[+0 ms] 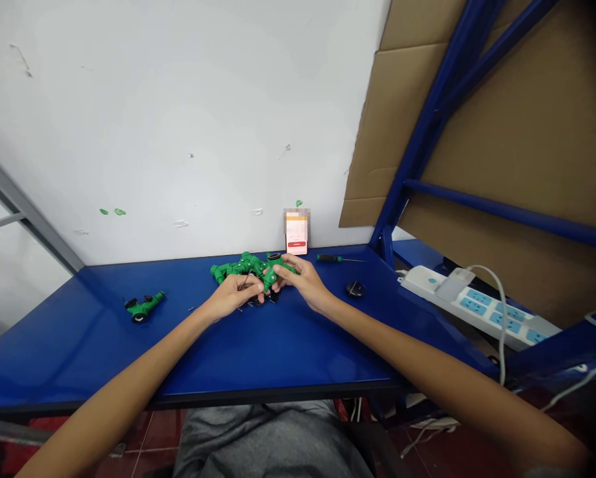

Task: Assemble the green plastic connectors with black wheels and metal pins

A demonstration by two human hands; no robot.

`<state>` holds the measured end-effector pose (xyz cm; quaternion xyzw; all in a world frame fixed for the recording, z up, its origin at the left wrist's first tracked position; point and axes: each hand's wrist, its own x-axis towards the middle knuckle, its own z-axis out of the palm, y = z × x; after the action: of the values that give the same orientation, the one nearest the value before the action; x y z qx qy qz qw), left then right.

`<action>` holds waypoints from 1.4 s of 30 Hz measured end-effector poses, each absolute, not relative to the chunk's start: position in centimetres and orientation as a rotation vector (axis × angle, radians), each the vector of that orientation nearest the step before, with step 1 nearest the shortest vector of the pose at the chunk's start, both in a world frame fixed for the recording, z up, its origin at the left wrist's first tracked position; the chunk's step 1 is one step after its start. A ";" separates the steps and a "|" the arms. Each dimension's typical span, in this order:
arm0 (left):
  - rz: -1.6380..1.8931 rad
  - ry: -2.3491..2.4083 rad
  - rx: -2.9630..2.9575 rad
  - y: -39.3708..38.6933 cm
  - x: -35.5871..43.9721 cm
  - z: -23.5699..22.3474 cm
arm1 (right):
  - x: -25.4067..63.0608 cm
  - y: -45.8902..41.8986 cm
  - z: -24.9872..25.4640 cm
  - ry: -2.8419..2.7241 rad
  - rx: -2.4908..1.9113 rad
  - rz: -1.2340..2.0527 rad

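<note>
My left hand (235,293) and my right hand (302,282) meet at the middle of the blue table, fingers closed around one green plastic hose fitting (269,277). Its far side carries a round black part, and fingers hide some of it. Just behind my hands lies a pile of similar green fittings (234,268). Small black parts (258,301) and a few tiny screws lie on the table under my fingers. Off to the left, one green fitting with black knobs (145,308) sits apart.
A lit phone (297,232) leans against the white wall. To its right lie a screwdriver (330,257) and a round black object (355,289). A white power strip (470,299) with a cable stands beyond the table's right edge, near a blue frame (422,139).
</note>
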<state>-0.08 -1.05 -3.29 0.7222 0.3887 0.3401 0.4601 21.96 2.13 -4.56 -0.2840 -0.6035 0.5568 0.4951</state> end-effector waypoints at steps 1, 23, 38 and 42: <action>0.824 0.957 1.798 -1.1 -0.1 -3.2 | 22.0 2.1 -4.5 -1.456 -0.696 1.355; 0.965 1.009 2.109 -0.9 -1.3 -3.0 | 22.4 2.0 -4.0 -1.909 -0.849 0.968; 0.783 1.023 2.412 -1.1 -1.6 -3.2 | 23.0 1.7 -2.6 -2.103 -0.915 1.037; 0.715 1.139 2.499 -1.3 -1.4 -3.3 | 22.8 1.6 -2.8 -2.119 -0.918 0.964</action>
<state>-1.41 -1.25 -3.27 0.8705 0.3966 0.2491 0.1512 22.85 1.61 -2.84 -0.3482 -0.8038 0.3658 0.3143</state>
